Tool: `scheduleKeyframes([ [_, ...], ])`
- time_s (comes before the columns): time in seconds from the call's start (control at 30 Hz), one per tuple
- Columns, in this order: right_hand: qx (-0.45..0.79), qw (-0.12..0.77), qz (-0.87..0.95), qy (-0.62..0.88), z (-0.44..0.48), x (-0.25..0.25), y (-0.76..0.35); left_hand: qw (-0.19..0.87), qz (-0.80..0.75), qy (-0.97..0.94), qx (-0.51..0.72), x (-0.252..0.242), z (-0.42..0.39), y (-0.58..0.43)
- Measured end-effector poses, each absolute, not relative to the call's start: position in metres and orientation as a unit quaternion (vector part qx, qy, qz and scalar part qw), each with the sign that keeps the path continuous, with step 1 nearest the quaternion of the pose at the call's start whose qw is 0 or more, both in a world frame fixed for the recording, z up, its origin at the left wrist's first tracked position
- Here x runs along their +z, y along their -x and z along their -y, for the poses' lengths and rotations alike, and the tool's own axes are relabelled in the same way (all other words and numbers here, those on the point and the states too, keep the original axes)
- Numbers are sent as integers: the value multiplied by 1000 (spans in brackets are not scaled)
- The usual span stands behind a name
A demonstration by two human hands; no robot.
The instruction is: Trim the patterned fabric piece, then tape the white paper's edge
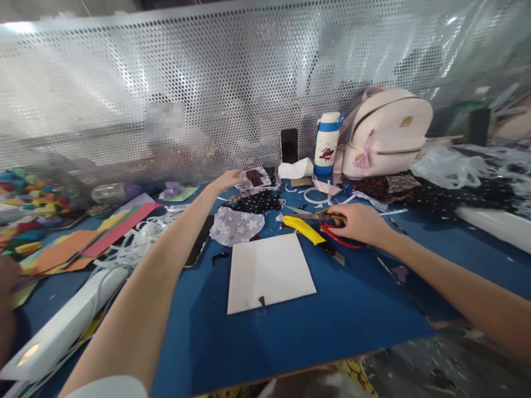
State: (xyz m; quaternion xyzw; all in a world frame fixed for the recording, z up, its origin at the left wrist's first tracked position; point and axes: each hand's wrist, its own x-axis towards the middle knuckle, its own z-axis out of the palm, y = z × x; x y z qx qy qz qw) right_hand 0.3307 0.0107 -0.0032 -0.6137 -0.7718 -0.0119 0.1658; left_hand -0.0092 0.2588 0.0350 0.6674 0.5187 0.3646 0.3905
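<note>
Left grip: our left hand sits beyond the far left corner of the white board, fingers at a clear packet; we cannot tell whether they pinch it.
Star-print cloth: just beside that same corner.
Yellow cutter: near the board's far right corner, between board and scissors.
Scissors' axis: roughly along the board's far edge, blades leftward.
Right grip: our right hand, nearer the scissors, narrow around their handles, right of the board.

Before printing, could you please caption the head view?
Left hand near black white-dotted fabric, right hand at red-handled metal scissors, over a blue table.
</note>
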Motion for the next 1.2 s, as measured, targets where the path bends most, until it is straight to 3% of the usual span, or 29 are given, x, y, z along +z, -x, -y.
scheduleKeyframes([
  [0.2, -22, 164, 775, 609, -10, -4, -330, 335, -495, -742, 304, 26, -240, 13],
  [0.7, 2, 143, 782, 607, -8, -4, -325, 192, -468, -796, 334, 15, -229, -20],
  [1.2, -53, 170, 766, 617, -10, -4, -332, 205, -341, -885, 244, 53, -29, -9],
])
